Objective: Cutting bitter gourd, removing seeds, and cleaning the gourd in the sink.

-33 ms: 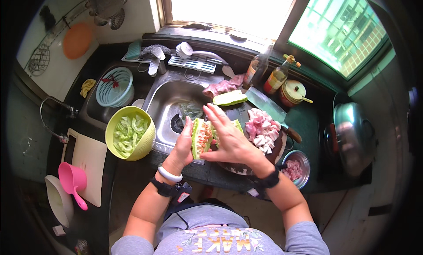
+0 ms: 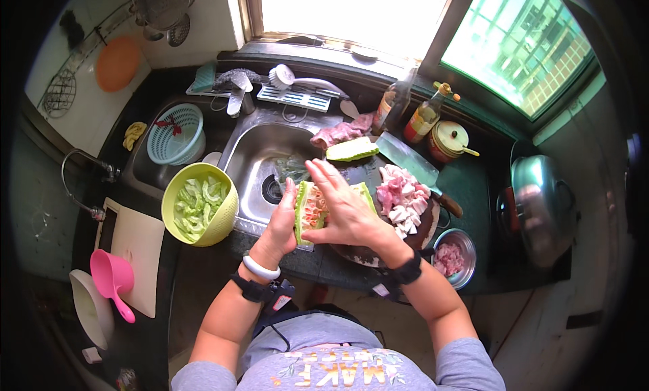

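Observation:
My left hand (image 2: 276,223) is closed around one end of a halved bitter melon (image 2: 310,207), its cut face turned up with reddish seeds and pith showing. Over the melon's middle lies my right hand (image 2: 353,215), fingers stretched out and thumb spread, hiding part of the cut face. Another bitter melon half (image 2: 352,150) rests just beyond. To the right, a cleaver (image 2: 407,160) lies by chopped pale and pink meat (image 2: 404,200) on a round cutting board (image 2: 427,223). At left, a yellow-green colander (image 2: 228,218) holds sliced pale-green pieces.
Behind my hands is a steel sink (image 2: 251,162). A blue basket (image 2: 195,148) sits left of it. A metal bowl (image 2: 470,269) of minced meat stands right of the board. Bottles (image 2: 426,117) and a lidded jar (image 2: 451,139) line the window. A pink ladle-like scoop (image 2: 111,273) lies left.
My right hand has shifted slightly left across the cut face of the bitter melon, covering more of the seeds. The left hand stays in place.

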Demonstrator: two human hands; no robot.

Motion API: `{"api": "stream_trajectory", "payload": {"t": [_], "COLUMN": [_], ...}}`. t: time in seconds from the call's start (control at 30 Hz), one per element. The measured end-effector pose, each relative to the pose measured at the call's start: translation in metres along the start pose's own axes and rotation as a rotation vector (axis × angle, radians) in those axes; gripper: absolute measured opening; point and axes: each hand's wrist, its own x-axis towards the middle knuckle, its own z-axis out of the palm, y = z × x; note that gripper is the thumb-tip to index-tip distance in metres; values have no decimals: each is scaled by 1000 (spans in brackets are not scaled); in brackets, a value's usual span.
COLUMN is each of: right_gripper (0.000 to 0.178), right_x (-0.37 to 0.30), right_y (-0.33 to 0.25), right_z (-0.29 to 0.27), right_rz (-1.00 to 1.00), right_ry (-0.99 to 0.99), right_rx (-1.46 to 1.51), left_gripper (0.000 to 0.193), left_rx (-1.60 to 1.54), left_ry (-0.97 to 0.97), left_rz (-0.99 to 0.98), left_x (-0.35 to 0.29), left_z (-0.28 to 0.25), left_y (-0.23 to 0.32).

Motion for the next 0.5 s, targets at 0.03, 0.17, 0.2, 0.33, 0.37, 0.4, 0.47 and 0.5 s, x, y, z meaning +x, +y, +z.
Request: {"api": "stream_trajectory", "payload": {"t": [0.03,0.17,0.2,0.33,0.37,0.4,0.47,0.5], "right_gripper": [109,105,101,80,80,72,44,44], "right_x": [0,2,2,10,13,17,19,19], "right_y": [7,5,3,-8,-7,-2,6,9], "right_z": [10,22,25,38,41,47,61,67], "right_rz": [50,22,-8,-71,-77,-62,-119,-124], "right_ry": [-56,-215,-195,-201,-204,-223,-150,-153], "right_rx": [95,123,110,91,90,85,59,60], "left_gripper": [65,63,62,62,62,63,64,64], "left_rx": [-23,-39,-46,-47,-49,15,143,141], "left_ry": [37,-21,4,81,82,115,183,186], "left_rz": [31,-17,-22,12,18,-17,-85,-80], "left_x": [-1,-15,-20,-30,-32,-34,-38,-39], "left_z": [8,3,3,-15,-16,-18,-21,-23], "left_y": [-1,5,3,0,0,0,1,0]}}
